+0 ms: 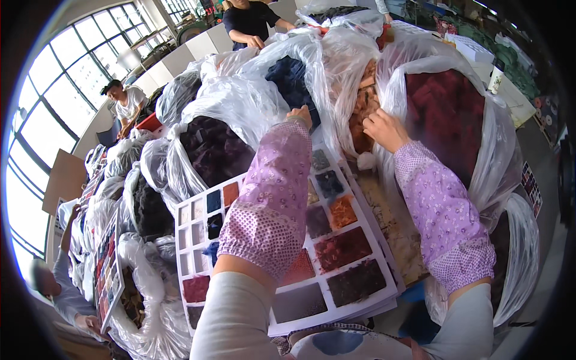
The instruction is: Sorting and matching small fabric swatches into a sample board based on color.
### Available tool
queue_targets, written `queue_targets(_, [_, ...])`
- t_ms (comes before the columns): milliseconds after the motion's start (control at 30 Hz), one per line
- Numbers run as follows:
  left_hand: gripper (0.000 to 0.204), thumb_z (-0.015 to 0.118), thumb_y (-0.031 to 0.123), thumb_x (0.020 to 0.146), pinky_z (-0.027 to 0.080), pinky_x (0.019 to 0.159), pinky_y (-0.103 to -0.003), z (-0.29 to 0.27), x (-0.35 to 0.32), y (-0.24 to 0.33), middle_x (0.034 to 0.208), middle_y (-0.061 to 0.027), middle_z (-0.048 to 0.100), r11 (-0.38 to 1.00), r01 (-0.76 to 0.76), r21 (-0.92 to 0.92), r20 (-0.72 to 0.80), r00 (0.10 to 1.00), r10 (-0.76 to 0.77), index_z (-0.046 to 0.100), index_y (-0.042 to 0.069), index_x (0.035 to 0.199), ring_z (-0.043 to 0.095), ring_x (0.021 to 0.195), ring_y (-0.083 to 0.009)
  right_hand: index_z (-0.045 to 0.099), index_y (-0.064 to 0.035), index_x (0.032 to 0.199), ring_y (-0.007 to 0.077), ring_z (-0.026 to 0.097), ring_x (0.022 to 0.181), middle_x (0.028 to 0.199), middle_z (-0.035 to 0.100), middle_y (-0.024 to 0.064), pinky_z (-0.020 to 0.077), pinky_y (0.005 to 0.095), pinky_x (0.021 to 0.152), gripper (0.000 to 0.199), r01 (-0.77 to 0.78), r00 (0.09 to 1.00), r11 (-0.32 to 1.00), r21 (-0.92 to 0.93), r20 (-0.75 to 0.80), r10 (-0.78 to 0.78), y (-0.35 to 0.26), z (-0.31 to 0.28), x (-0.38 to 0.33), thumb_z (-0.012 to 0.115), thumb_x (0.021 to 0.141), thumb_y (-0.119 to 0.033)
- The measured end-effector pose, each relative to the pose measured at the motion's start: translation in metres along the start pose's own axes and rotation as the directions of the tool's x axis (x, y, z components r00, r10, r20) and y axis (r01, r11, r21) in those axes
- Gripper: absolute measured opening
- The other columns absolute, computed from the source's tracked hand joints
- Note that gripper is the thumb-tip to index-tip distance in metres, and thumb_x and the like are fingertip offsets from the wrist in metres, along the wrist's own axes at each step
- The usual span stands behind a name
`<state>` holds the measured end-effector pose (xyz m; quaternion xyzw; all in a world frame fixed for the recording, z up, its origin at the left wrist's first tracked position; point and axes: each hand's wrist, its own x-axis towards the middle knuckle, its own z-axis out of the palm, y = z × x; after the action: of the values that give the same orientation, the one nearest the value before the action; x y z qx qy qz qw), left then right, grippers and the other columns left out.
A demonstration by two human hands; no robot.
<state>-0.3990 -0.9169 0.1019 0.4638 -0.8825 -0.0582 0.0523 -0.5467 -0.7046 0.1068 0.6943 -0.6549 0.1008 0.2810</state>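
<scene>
Two hands in lilac floral sleeve covers reach up over a white sample board (288, 312), a stiff card gridded into squares, each filled with a tuft of fluffy fibre: navy, rust, orange, maroon, brown. The left hand (299, 115) rests on the crinkled clear plastic of a bag of dark blue fibre (288, 75); its fingers curl down out of sight, so I cannot tell whether they grip anything. The right hand (384, 129) is loosely closed, knuckles up, pressing into the bag of orange-brown fibre (363, 114) just beside a bulging bag of deep red fibre (447, 114). A bag of dark purple fibre (216, 150) sits left of the board.
</scene>
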Motion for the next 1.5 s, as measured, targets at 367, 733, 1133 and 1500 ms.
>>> queue_targets(367, [0.03, 0.054, 0.012, 0.069, 0.046, 0.081, -0.039, -0.026, -0.038, 0.006, 0.103, -0.0165, 0.057, 0.947, 0.194, -0.255, -0.246, 0.934, -0.257, 0.056, 0.011, 0.099, 0.054, 0.097, -0.0333, 0.054, -0.0123, 0.094, 0.0333, 0.058, 0.065, 0.072, 0.06, 0.0135, 0.045, 0.0426, 0.055, 0.02, -0.245, 0.939, 0.93, 0.274, -0.17, 0.298, 0.022, -0.033, -0.016, 0.059, 0.076, -0.021])
queue_targets(733, [0.032, 0.057, 0.011, 0.069, 0.049, 0.047, -0.022, -0.177, -0.32, -0.216, 0.065, -0.0051, 0.06, 0.809, 0.15, -0.568, 0.209, 0.977, -0.034, 0.06, 0.011, 0.101, 0.057, 0.053, -0.0093, 0.053, -0.0076, 0.096, 0.0329, 0.059, 0.075, 0.079, 0.061, 0.017, 0.0462, 0.0366, 0.062, 0.022, 0.026, 0.998, 0.727, 0.687, -0.055, 0.016, -0.144, -0.117, 0.034, 0.056, 0.075, -0.011])
queue_targets(1133, [0.03, 0.057, 0.011, 0.07, 0.043, 0.045, -0.022, -0.11, -0.441, -0.295, 0.062, -0.0026, 0.055, 0.621, 0.135, -0.772, 0.029, 0.984, -0.178, 0.06, 0.005, 0.099, 0.05, 0.05, -0.0082, 0.058, -0.0076, 0.085, 0.0179, 0.06, 0.064, 0.07, 0.056, 0.0063, 0.049, 0.0274, 0.051, 0.011, 0.657, 0.753, 0.644, 0.392, -0.385, -0.535, -0.365, -0.165, 0.046, 0.052, 0.075, -0.008])
queue_targets(1500, [0.025, 0.052, 0.008, 0.071, 0.046, 0.064, -0.031, -0.096, -0.379, -0.3, 0.073, -0.0089, 0.061, 0.925, -0.263, -0.275, 0.036, 0.958, 0.283, 0.063, 0.013, 0.093, 0.059, 0.069, -0.021, 0.055, -0.0034, 0.072, 0.0263, 0.061, 0.063, 0.068, 0.058, 0.0129, 0.0499, 0.0365, 0.056, 0.005, 0.575, 0.797, 0.707, 0.412, -0.086, -0.598, -0.421, -0.155, 0.055, 0.053, 0.068, -0.005])
